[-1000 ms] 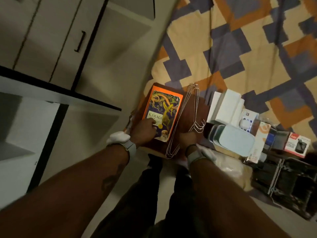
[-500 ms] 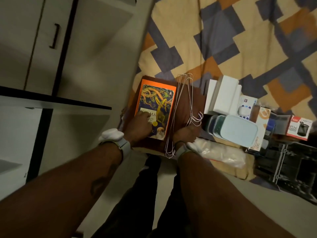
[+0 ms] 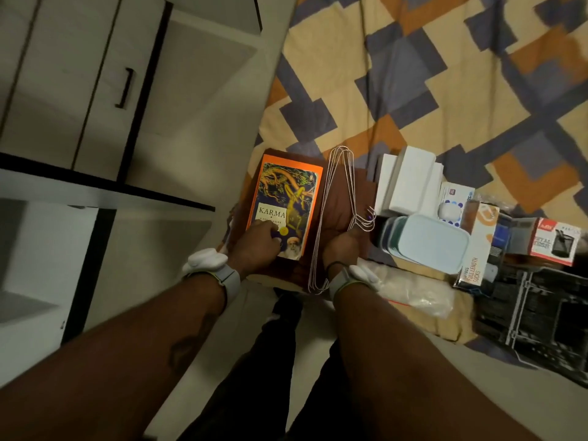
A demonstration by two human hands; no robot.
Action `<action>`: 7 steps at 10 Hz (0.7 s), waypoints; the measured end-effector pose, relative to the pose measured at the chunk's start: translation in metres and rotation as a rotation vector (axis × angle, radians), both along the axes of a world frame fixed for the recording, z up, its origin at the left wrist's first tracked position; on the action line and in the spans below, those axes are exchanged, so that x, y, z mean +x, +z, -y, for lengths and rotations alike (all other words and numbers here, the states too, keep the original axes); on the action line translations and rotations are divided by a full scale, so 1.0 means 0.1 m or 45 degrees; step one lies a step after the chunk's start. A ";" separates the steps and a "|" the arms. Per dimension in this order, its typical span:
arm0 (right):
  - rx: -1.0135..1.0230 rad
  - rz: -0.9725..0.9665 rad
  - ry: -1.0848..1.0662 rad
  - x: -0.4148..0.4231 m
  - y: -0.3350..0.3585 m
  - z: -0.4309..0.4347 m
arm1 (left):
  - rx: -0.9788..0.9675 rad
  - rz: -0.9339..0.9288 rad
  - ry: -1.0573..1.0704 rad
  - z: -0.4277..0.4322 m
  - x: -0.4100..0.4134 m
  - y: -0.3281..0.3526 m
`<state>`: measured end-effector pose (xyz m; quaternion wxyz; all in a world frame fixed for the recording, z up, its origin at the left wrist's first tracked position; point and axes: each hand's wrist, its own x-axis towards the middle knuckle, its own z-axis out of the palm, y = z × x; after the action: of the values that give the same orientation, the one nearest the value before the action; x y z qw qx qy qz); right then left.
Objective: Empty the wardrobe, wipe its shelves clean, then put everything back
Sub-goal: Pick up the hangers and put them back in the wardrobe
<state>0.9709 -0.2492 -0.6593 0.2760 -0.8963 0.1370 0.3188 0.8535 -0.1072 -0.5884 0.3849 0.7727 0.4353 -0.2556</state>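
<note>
Bedspread of cream, orange and slate-blue blocks (image 3: 429, 90) fills the upper right, and its far stretch is bare cloth. A white wardrobe with black edging (image 3: 79, 100) stands on the left, one shelf edge jutting toward the bed, and a strip of pale floor (image 3: 203, 160) runs between the two. At the bed's near left edge lies a brown folded cloth bundle (image 3: 345, 198). Flat on top of it is an orange-bordered paperback book (image 3: 288, 192) with a gold twisting figure on dark ground, the word KARMA and a small portrait at its lower corner. Thin white wire hangers (image 3: 326, 202) lie bunched along the book's right side. Their hooks point right toward the white cardboard boxes (image 3: 410, 183) and pale blue lidded containers (image 3: 432, 240), which crowd in just beside the bundle. The left hand (image 3: 257, 248) grips the stack's near left corner, thumb pressed on the book's cover, the other fingers hidden. The right hand (image 3: 342, 249) is curled over the bundle's near edge against the hangers' lower ends; whether it also holds the wires I cannot tell.
</note>
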 end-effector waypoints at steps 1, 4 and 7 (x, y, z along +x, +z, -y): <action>0.034 0.078 0.045 0.12 0.52 0.08 | -0.010 -0.003 0.055 0.08 0.01 0.08; 0.200 0.133 0.519 0.33 1.25 0.49 | -0.057 0.082 0.222 0.61 0.05 0.79; 0.698 0.162 0.829 0.09 2.45 0.69 | -0.409 0.580 1.248 1.26 -0.10 1.88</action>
<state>0.9794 -0.3186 -0.4144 0.3969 -0.8041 -0.2602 0.3581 0.8432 -0.2336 -0.4005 0.6557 0.4475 0.6048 0.0631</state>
